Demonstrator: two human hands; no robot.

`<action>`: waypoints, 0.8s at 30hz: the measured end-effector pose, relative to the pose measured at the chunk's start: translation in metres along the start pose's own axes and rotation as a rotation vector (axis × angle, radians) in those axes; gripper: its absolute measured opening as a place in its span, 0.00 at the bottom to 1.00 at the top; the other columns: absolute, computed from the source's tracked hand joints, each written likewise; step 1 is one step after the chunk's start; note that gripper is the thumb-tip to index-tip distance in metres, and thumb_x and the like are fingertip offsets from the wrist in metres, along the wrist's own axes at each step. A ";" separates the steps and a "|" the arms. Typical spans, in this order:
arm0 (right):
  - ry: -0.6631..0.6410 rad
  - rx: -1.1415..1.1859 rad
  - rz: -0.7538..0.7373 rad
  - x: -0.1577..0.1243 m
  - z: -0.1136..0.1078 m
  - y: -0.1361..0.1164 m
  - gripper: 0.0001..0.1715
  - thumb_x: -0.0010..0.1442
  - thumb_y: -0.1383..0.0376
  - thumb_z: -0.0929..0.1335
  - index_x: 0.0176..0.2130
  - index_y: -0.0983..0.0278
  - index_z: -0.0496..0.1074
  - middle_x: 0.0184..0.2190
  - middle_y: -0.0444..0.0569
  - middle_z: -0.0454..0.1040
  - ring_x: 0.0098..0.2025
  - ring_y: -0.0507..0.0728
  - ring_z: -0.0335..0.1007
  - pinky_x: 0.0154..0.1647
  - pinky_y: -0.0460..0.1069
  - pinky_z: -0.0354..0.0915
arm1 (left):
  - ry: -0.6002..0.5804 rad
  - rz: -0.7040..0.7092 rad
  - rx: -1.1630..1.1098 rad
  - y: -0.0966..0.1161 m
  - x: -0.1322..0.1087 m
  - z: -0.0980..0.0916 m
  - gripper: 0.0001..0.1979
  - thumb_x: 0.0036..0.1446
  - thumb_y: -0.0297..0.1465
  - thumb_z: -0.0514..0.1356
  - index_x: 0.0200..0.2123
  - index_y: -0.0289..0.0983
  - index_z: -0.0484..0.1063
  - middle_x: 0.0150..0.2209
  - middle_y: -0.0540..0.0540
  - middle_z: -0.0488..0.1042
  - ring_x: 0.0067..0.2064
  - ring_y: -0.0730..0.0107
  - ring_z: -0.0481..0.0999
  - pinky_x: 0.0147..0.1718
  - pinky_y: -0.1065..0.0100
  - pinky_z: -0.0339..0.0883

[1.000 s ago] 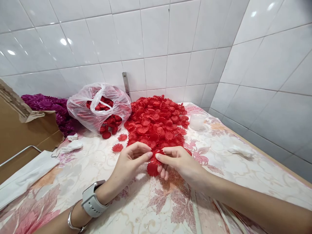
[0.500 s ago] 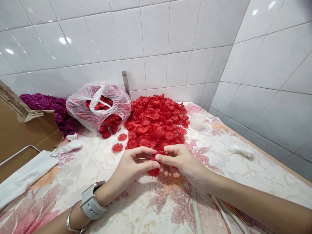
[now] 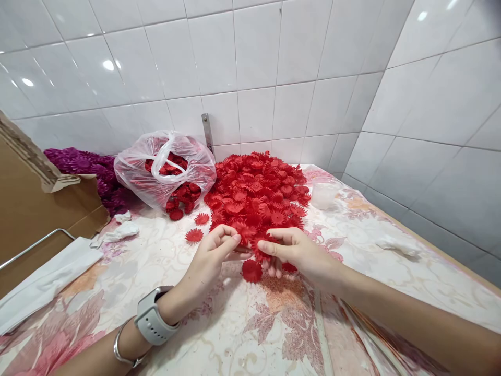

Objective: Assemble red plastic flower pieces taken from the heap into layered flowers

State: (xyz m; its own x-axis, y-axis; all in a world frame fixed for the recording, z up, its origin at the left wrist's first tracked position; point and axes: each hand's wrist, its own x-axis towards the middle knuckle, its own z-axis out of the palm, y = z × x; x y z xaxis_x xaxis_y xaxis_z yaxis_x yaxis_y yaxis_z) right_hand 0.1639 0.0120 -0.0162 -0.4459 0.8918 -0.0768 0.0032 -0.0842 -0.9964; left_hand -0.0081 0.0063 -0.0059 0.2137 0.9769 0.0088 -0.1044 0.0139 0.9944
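Note:
My right hand [image 3: 291, 251] pinches a red artificial flower head [image 3: 263, 245] with a fringed edge between thumb and forefinger. Thumb and index finger of my left hand [image 3: 217, 250] are pressed together, at the edge of another red flower head [image 3: 245, 233], which looks slightly blurred. Just below the hands, a flat red flower piece [image 3: 251, 271] rests on the tablecloth. Behind them rises a large pile of red flower heads [image 3: 254, 185]. Two loose ones lie left of the pile, among them a fringed flower head [image 3: 193, 236].
A tied clear plastic bag [image 3: 131, 180] of red flower pieces stands left of the pile, beside purple flowers [image 3: 78, 167] and a cardboard box [image 3: 50, 219]. A translucent plastic piece [image 3: 325, 196] sits at right. Thin stems [image 3: 376, 339] lie near the front edge of the floral tablecloth [image 3: 195, 339].
My hands have drawn apart. Two separate red flower heads now show between them, where they met over one spot before. The view has turned slightly left.

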 end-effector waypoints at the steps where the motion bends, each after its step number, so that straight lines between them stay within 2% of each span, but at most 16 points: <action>1: 0.017 0.017 -0.005 0.000 0.000 -0.001 0.18 0.50 0.54 0.69 0.25 0.66 0.66 0.18 0.44 0.70 0.18 0.47 0.64 0.18 0.42 0.57 | 0.039 0.000 -0.041 0.000 0.003 -0.003 0.07 0.52 0.32 0.58 0.27 0.35 0.64 0.26 0.50 0.74 0.30 0.71 0.75 0.36 0.66 0.69; 5: 0.077 0.076 -0.004 0.000 -0.001 -0.006 0.16 0.51 0.56 0.68 0.24 0.66 0.64 0.20 0.46 0.70 0.21 0.49 0.66 0.20 0.44 0.60 | 0.256 0.029 -0.124 0.002 0.017 -0.017 0.04 0.51 0.28 0.57 0.28 0.33 0.65 0.28 0.44 0.76 0.30 0.69 0.77 0.35 0.67 0.70; 7: 0.062 0.102 0.017 0.000 -0.001 -0.007 0.13 0.52 0.59 0.67 0.25 0.66 0.65 0.22 0.47 0.70 0.24 0.51 0.67 0.21 0.45 0.61 | 0.318 0.006 -0.135 0.003 0.022 -0.022 0.04 0.51 0.28 0.56 0.29 0.33 0.66 0.29 0.43 0.76 0.30 0.69 0.77 0.33 0.68 0.70; 9: 0.029 0.124 0.048 -0.001 0.000 -0.007 0.09 0.53 0.62 0.65 0.28 0.66 0.66 0.23 0.48 0.71 0.25 0.52 0.67 0.22 0.46 0.62 | 0.357 -0.026 -0.111 0.003 0.025 -0.025 0.06 0.51 0.31 0.56 0.29 0.33 0.66 0.28 0.44 0.75 0.27 0.71 0.75 0.26 0.71 0.69; 11: -0.009 0.137 0.051 -0.001 0.001 -0.005 0.05 0.52 0.66 0.65 0.30 0.67 0.66 0.24 0.48 0.72 0.25 0.51 0.67 0.25 0.46 0.63 | 0.421 -0.012 -0.059 0.002 0.026 -0.026 0.08 0.50 0.33 0.57 0.30 0.34 0.65 0.24 0.49 0.71 0.22 0.76 0.71 0.19 0.74 0.63; 14: -0.019 0.129 0.049 -0.002 0.001 0.000 0.07 0.51 0.71 0.65 0.35 0.66 0.66 0.24 0.46 0.72 0.25 0.50 0.67 0.28 0.46 0.62 | 0.535 0.054 0.003 -0.001 0.026 -0.029 0.11 0.47 0.34 0.60 0.34 0.37 0.64 0.23 0.56 0.63 0.18 0.82 0.62 0.16 0.78 0.53; 16: -0.005 0.109 0.062 -0.002 0.001 0.002 0.08 0.53 0.70 0.65 0.37 0.65 0.63 0.23 0.44 0.73 0.23 0.50 0.66 0.27 0.46 0.61 | 0.607 0.106 0.070 -0.003 0.026 -0.030 0.14 0.44 0.33 0.62 0.35 0.39 0.63 0.24 0.58 0.60 0.19 0.82 0.60 0.17 0.78 0.52; 18: -0.026 0.071 0.062 -0.003 0.001 0.002 0.06 0.53 0.67 0.65 0.34 0.65 0.62 0.20 0.44 0.72 0.20 0.49 0.64 0.24 0.45 0.59 | 0.661 0.240 0.196 -0.003 0.024 -0.030 0.13 0.43 0.32 0.63 0.32 0.39 0.62 0.25 0.57 0.59 0.22 0.81 0.61 0.20 0.77 0.54; 19: -0.047 0.048 0.056 -0.003 0.001 0.002 0.06 0.53 0.66 0.65 0.32 0.65 0.62 0.19 0.43 0.71 0.19 0.48 0.63 0.23 0.45 0.58 | 0.628 0.314 0.269 -0.003 0.022 -0.028 0.12 0.44 0.32 0.63 0.31 0.39 0.62 0.26 0.57 0.59 0.24 0.80 0.62 0.22 0.77 0.56; 21: -0.083 0.000 0.050 -0.003 0.001 0.002 0.07 0.54 0.65 0.66 0.29 0.65 0.62 0.17 0.42 0.70 0.16 0.46 0.59 0.19 0.43 0.54 | 0.391 0.367 0.390 -0.001 0.016 -0.021 0.07 0.48 0.32 0.61 0.30 0.38 0.65 0.26 0.55 0.63 0.27 0.77 0.64 0.26 0.75 0.59; 23: -0.096 -0.038 0.044 -0.003 0.002 0.002 0.08 0.54 0.63 0.65 0.28 0.65 0.62 0.16 0.40 0.68 0.14 0.45 0.55 0.17 0.42 0.50 | 0.041 0.243 0.462 0.000 0.009 -0.013 0.05 0.50 0.33 0.59 0.30 0.37 0.68 0.26 0.52 0.68 0.28 0.74 0.67 0.27 0.73 0.61; 24: -0.092 -0.048 0.041 -0.003 0.002 0.002 0.08 0.55 0.62 0.65 0.29 0.65 0.63 0.15 0.40 0.68 0.14 0.45 0.54 0.16 0.42 0.49 | -0.054 0.192 0.488 0.000 0.005 -0.009 0.06 0.50 0.33 0.58 0.30 0.37 0.69 0.26 0.51 0.70 0.27 0.73 0.68 0.27 0.72 0.61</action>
State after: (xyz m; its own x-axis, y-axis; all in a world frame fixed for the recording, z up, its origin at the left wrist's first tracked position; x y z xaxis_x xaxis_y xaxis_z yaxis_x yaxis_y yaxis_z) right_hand 0.1632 0.0084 -0.0179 -0.5251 0.8430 -0.1166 0.0653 -0.0967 -0.9932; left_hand -0.0160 0.0132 -0.0073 0.2865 0.9395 0.1879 0.3150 -0.2776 0.9076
